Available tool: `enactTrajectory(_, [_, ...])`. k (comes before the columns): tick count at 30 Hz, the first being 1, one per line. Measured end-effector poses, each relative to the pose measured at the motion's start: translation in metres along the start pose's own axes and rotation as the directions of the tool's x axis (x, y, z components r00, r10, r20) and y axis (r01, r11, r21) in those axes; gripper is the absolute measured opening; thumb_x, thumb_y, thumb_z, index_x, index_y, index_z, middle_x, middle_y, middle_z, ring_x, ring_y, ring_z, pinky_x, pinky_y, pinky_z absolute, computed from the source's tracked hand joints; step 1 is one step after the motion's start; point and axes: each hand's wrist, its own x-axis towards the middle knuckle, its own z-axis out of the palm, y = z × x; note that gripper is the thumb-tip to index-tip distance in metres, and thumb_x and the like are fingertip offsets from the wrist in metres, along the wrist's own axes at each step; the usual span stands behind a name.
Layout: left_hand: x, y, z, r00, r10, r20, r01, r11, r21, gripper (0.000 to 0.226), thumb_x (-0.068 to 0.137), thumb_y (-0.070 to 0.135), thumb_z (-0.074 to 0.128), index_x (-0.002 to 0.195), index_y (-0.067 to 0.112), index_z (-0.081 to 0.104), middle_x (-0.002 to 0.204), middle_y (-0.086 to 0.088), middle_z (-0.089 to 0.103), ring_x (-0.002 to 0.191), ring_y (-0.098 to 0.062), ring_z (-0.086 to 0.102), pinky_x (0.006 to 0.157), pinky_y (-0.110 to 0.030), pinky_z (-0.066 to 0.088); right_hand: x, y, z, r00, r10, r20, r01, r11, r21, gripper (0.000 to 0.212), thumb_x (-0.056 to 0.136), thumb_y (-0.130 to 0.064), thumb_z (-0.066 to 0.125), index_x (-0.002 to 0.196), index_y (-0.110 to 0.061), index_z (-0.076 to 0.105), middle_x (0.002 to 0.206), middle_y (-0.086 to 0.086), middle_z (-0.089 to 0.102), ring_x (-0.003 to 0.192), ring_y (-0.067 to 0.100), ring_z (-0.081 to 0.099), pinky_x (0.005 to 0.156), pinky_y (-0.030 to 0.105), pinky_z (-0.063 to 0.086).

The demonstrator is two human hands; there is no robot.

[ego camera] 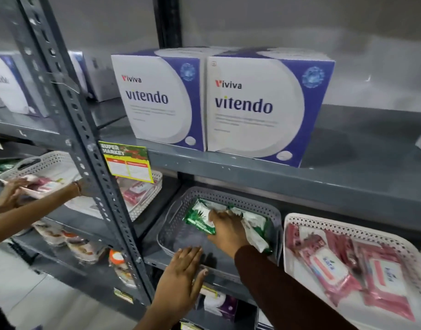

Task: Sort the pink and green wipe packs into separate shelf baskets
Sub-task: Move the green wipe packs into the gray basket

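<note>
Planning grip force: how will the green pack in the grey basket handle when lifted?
The green pack looks glossy, so probably slippery. Its crinkled film suggests it is soft and may sag if held by one end. Lying flat in the grey basket, it should not roll.

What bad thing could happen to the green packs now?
The grey basket sticks out past the shelf edge, and the left hand presses on its front rim, so it might tip or slide off. The right hand lies flat on the green packs with no real grip, so one could slip. A green pack could also land among the pink packs next door.
</note>
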Motion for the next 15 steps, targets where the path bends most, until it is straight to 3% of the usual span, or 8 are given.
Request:
enactTrajectory(3, [-0.001,-0.001,0.001,1.000,-0.013,-0.008,0.012,1.000,-0.004,0.052,0.097,0.046,0.039,0.133,0.013,0.057,0.135,-0.001,0.056,0.128,-0.019,0.046,0.114,-0.026,0.013,0.008,-0.002,0.016,0.989,0.002,0.149,0.021,0.988,-0.153,0.044,0.087,-0.049,0.058,0.120,-0.020,0.055,0.147,0.011,0.045,0.140,0.036,0.031,0.115,0.060,0.009])
enactTrajectory(5, [0.001,-0.002,0.004,0.999,-0.041,-0.021,0.041,0.999,0.016,0.054,0.098,0.049,0.036,0.130,0.014,0.060,0.133,-0.002,0.058,0.126,-0.021,0.048,0.112,-0.030,0.017,0.006,-0.004,0.014,0.988,0.006,0.152,0.013,0.993,-0.121,0.048,0.089,-0.056,0.051,0.125,-0.024,0.057,0.159,0.010,0.027,0.147,0.035,0.016,0.114,0.063,-0.006])
enactTrajectory(7, [0.007,0.002,0.006,0.997,-0.069,-0.035,0.070,0.997,0.042,0.058,0.098,0.054,0.029,0.122,0.015,0.065,0.126,-0.002,0.063,0.121,-0.022,0.053,0.109,-0.035,0.026,-0.007,0.000,0.002,0.991,0.007,0.131,0.000,0.999,-0.052,0.053,0.090,-0.059,0.047,0.134,-0.030,0.052,0.163,0.007,0.016,0.150,0.032,0.009,0.114,0.061,-0.010])
enactTrajectory(9, [0.014,0.010,0.003,0.996,-0.059,-0.059,0.061,0.998,0.027,0.063,0.099,0.055,0.022,0.109,0.016,0.070,0.111,0.000,0.069,0.107,-0.022,0.059,0.101,-0.038,0.038,-0.029,0.012,-0.011,0.998,0.040,0.051,-0.042,0.998,0.041,0.056,0.091,-0.059,0.045,0.140,-0.032,0.047,0.163,0.005,0.018,0.150,0.030,0.013,0.116,0.058,-0.004])
enactTrajectory(11, [0.024,0.027,0.000,0.996,-0.056,-0.065,0.053,0.998,-0.039,0.065,0.099,0.055,0.021,0.105,0.015,0.071,0.102,0.001,0.070,0.096,-0.021,0.061,0.090,-0.037,0.047,-0.058,0.038,-0.022,0.990,0.108,-0.095,-0.093,0.985,0.147,0.056,0.088,-0.059,0.043,0.137,-0.032,0.052,0.157,0.003,0.035,0.145,0.028,0.026,0.117,0.057,0.010])
enactTrajectory(15, [0.047,0.080,0.011,0.998,0.026,-0.049,-0.034,0.987,-0.160,0.046,0.095,0.044,0.036,0.114,0.016,0.067,0.109,-0.002,0.067,0.097,-0.021,0.061,0.078,-0.028,0.051,-0.127,0.116,-0.038,0.894,0.260,-0.365,-0.182,0.955,0.233,0.033,0.086,-0.042,0.057,0.114,-0.028,0.067,0.123,-0.002,0.065,0.114,0.023,0.057,0.098,0.041,0.046])
